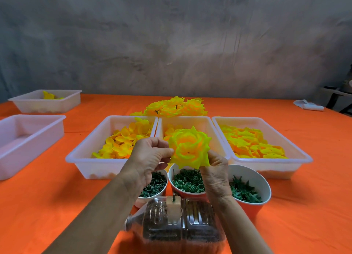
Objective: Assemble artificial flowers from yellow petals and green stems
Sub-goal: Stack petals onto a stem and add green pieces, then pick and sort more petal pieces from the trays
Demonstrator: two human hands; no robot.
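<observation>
Orange cloth (47, 206) covers the whole table, and a mottled grey wall (171, 44) rises behind it. Both hands hold a yellow flower (188, 148) above the middle cup of green rings (187, 180) — the left hand (150, 158) pinches its left edge, the right hand (214, 170) grips it from below. Behind the flower stand three white trays of yellow petals (251, 145); behind those lies a heap of finished flowers (175, 107). Just before the cup lies a clear plastic bottle (177, 223) — a thin upright pin (174, 185) rises from a block on it.
</observation>
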